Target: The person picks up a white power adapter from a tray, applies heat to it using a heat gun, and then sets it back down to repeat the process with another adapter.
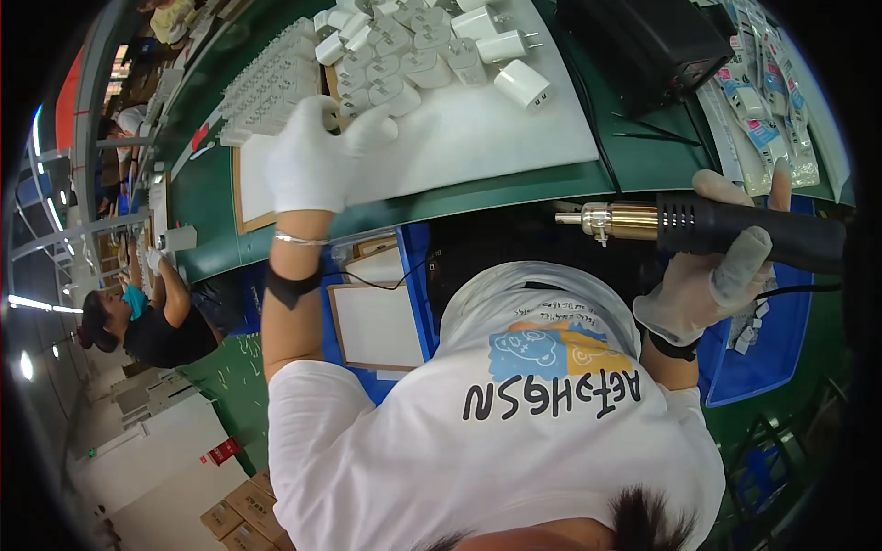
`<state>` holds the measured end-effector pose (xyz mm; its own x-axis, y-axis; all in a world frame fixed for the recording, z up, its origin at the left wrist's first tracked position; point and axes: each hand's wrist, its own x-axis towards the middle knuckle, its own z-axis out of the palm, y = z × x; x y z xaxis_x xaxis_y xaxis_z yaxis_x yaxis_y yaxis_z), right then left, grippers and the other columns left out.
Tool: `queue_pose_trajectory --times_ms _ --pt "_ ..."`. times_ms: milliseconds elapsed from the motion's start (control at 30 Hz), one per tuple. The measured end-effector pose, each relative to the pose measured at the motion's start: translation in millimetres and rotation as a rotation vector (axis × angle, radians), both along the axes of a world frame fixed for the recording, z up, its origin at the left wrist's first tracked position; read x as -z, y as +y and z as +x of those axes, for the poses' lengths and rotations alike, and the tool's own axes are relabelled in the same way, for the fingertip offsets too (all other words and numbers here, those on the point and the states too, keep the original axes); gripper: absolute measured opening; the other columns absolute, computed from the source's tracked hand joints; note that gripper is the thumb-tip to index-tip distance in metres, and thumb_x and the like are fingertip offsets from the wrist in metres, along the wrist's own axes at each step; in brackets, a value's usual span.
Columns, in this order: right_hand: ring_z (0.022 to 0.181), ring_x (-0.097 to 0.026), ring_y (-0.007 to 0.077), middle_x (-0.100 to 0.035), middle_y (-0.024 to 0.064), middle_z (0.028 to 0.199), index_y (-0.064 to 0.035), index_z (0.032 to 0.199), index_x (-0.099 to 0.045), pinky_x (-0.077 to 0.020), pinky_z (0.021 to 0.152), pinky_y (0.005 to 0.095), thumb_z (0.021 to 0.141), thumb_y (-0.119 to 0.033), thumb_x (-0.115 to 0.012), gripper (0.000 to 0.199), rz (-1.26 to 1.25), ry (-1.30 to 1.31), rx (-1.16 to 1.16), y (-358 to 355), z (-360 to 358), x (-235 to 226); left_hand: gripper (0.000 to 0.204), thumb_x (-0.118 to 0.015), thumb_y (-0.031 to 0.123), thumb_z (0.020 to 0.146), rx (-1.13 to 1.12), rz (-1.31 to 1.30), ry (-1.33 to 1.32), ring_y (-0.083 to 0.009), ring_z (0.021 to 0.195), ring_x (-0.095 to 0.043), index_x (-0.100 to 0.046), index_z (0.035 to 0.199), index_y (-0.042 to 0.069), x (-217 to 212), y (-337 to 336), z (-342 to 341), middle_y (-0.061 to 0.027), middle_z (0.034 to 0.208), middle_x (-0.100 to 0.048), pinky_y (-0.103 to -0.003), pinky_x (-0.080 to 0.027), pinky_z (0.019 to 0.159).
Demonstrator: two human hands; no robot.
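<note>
1. The left hand [317,156], gloved in white, is shown at the near edge of the white mat [478,138], its fingers curled onto a white charger plug [342,118] in the cluster of plugs [413,46].
2. The right hand [712,275] is seen with fingers wrapped round the black heat gun [735,230], held over the worktop's [211,197] near edge, brass nozzle [611,220] turned leftward.
3. One plug is best singled out before heat is applied; the nozzle is best kept off the glove.

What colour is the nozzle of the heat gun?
Gold nozzle, seen in the head view.
</note>
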<state>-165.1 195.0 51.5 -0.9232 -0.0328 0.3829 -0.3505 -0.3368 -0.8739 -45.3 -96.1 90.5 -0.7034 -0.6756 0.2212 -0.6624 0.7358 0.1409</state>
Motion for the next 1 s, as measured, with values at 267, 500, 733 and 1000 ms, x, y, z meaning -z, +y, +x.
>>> queue_pose_trajectory --times_ms 267,500,733,1000 --pt "0.065 -0.063 0.0152 -0.067 0.0205 0.089 0.0039 0.139 -0.024 -0.0529 0.063 0.0258 0.092 -0.038 -0.055 0.071 -0.047 0.015 0.02 8.1 -3.8 3.7 0.05 -0.076 0.042 0.071 -0.055 0.137 0.167 -0.0275 0.081 -0.064 -0.06 0.1 0.004 40.8 13.7 22.3 -0.0125 0.089 -0.065 -0.036 -0.051 0.072" --pt "0.066 -0.063 0.0156 -0.067 0.0216 0.089 0.0036 0.139 -0.024 -0.0532 0.063 0.0259 0.092 -0.038 -0.055 0.07 -0.084 -0.008 -0.019 2.2 -4.2 5.7 0.048 -0.075 0.031 0.074 0.109 0.107 0.013 -0.0292 0.09 -0.062 -0.058 0.111 0.004 37.6 9.1 43.7 -0.0141 0.097 -0.063 -0.036 -0.05 0.076" --pt "0.069 -0.064 0.0172 -0.067 0.0224 0.089 0.0052 0.138 -0.025 -0.053 0.066 0.0276 0.092 -0.04 -0.054 0.071 -0.037 0.027 -0.066 11.3 -3.4 4.1 0.055 -0.076 0.016 0.074 0.251 0.111 -0.085 -0.0257 0.099 -0.06 -0.051 0.122 0.005 39.0 11.2 40.7 -0.0115 0.105 -0.06 -0.035 -0.05 0.083" --pt "0.075 -0.063 0.0175 -0.067 0.0203 0.093 0.0069 0.138 -0.022 -0.053 0.071 0.0271 0.092 -0.049 -0.048 0.077 0.076 0.08 0.018 17.2 -12.4 -5.5 0.061 -0.077 0.0 0.069 0.343 0.956 0.603 -0.0195 0.108 -0.055 -0.049 0.123 0.004 51.0 100.9 39.1 -0.0083 0.118 -0.054 -0.032 -0.044 0.094"
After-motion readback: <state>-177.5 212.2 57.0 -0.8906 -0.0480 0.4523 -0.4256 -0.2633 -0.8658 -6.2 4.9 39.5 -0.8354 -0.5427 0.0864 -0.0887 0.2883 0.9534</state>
